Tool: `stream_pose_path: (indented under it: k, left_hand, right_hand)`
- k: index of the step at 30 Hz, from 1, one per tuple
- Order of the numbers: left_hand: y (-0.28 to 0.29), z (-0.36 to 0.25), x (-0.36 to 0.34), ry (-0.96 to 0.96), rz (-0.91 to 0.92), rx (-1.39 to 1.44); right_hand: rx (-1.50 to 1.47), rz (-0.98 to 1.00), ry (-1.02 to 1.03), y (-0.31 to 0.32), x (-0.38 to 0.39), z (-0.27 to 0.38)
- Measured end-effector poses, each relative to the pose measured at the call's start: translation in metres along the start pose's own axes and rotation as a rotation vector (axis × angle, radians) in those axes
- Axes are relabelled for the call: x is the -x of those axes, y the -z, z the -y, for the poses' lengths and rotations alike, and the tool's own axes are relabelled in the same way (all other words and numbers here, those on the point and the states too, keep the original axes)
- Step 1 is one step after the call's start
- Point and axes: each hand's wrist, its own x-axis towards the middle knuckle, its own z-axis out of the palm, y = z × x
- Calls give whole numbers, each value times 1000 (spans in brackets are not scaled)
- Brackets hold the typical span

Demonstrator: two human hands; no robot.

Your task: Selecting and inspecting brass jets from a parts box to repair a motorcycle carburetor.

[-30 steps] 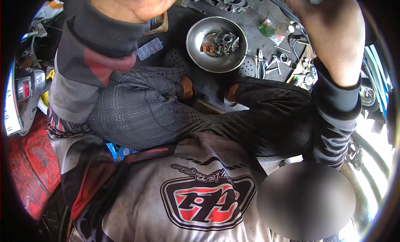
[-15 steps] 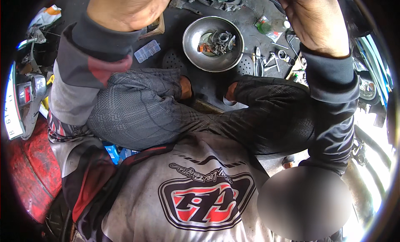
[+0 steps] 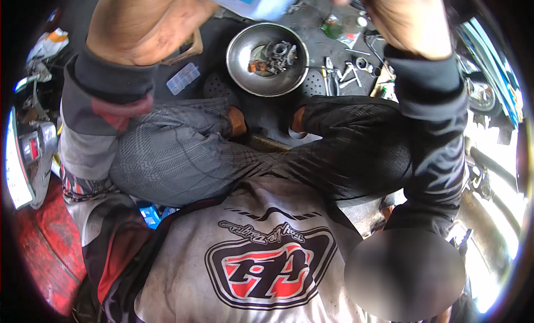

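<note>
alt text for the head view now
A person's left hand is at a clear-and-blue container, the right hand nearby, both cut off by the top edge. Below, a metal bowl holds parts, with hand tools to its right.

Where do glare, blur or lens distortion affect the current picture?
Head view: harsh glare whitens the right side; head view: the pale blue item at the top looks soft and is cropped; head view: a blurred oval hides part of the lower right; head view: edges bend near the black rim, while the metal bowl looks fairly clear.
</note>
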Motion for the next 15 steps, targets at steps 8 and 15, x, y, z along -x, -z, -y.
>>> stream_pose_path:
  k: [8, 15]
  left_hand:
    - [33, 2, 5, 177, -413, -252]
    - [5, 23, -16, 157, -382, -132]
  right_hand:
    - [717, 134, 53, 25, 8, -10]
    - [870, -49, -61, 48, 30, -9]
